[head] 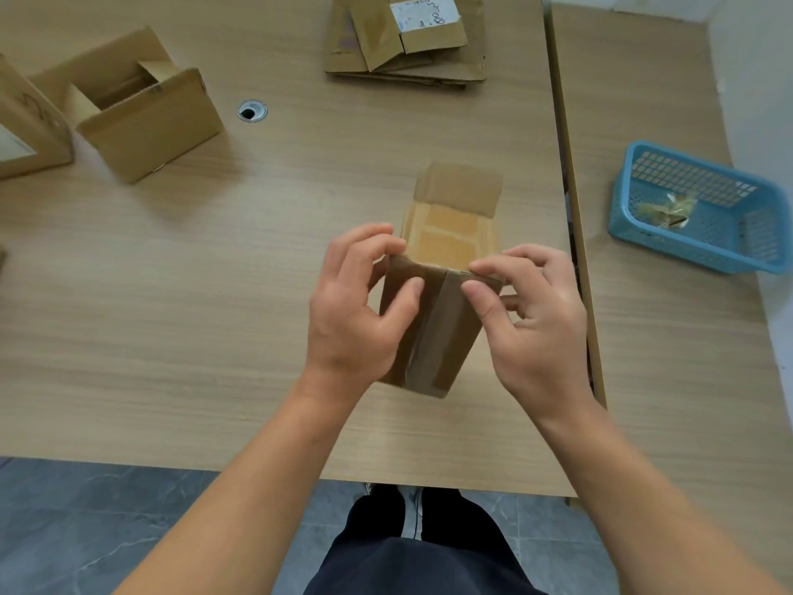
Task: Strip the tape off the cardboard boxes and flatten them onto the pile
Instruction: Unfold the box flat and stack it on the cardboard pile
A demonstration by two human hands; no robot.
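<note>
A small cardboard box (pixel 446 234) stands on the wooden table (pixel 214 272) in front of me, its far flap up and its inside showing. Clear tape (pixel 429 332) runs down the seam of its near face. My left hand (pixel 356 311) grips the box's near left corner, fingers over the rim and thumb on the taped face. My right hand (pixel 528 311) pinches the near top edge by the tape's end, thumb on the near face. A pile of flattened boxes (pixel 407 40) lies at the table's far edge.
An open cardboard box (pixel 141 113) stands at the far left, with another box (pixel 25 126) at the left edge. A blue plastic basket (pixel 703 208) holding crumpled tape sits on the adjoining table at right. A cable hole (pixel 252 110) lies in the tabletop.
</note>
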